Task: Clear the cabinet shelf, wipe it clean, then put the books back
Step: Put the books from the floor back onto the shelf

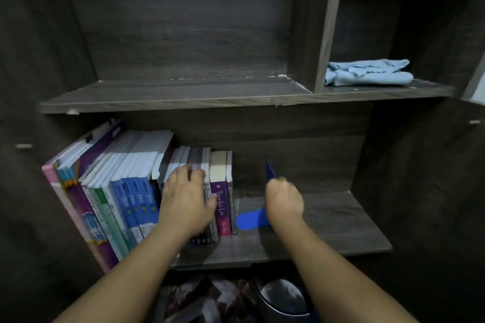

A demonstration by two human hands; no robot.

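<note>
A row of books [126, 189] stands on the lower cabinet shelf [338, 220], leaning left, with a purple-spined book [223, 207] near its right end. My left hand [185, 199] lies over the tops of the middle books, fingers curled over their upper edges and thumb against the purple book. My right hand [284, 200] grips the upright plate of a blue metal bookend [252, 219] just right of the row; its flat foot lies on the shelf. A folded light blue cloth [367, 72] rests in the upper right compartment.
The upper shelf [183, 94] above the books holds nothing visible. A vertical divider [328, 23] separates it from the cloth's compartment. Below the lower shelf sit a dark round container [283, 296] and crumpled patterned material [204, 296]. Cabinet walls close in left and right.
</note>
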